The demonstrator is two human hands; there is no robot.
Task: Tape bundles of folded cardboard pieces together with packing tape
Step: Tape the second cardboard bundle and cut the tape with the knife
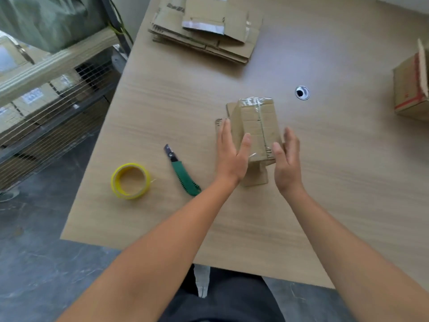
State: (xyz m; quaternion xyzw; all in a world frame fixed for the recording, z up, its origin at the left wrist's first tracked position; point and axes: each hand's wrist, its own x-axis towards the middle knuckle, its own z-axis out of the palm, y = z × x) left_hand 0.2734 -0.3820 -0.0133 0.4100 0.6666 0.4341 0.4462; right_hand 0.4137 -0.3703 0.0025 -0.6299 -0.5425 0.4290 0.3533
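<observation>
A bundle of folded cardboard pieces (pixel 256 126), wrapped with clear tape over its far end and top, is held just above the table's middle. My left hand (pixel 232 152) presses flat against its left side, thumb on top. My right hand (pixel 286 156) cups its right near corner with spread fingers. Under the bundle lie more flat cardboard pieces (pixel 255 177). A roll of packing tape (pixel 131 180) with a yellow core lies flat to the left. Between the roll and my left hand lies a green utility knife (pixel 182 173), blade end pointing away.
A stack of flattened cardboard boxes (pixel 204 31) lies at the far edge of the wooden table (pixel 348 194). An open cardboard box (pixel 413 89) stands at the right edge. A cable hole (pixel 302 92) sits beyond the bundle. A wire-mesh shelf rack (pixel 53 96) stands left.
</observation>
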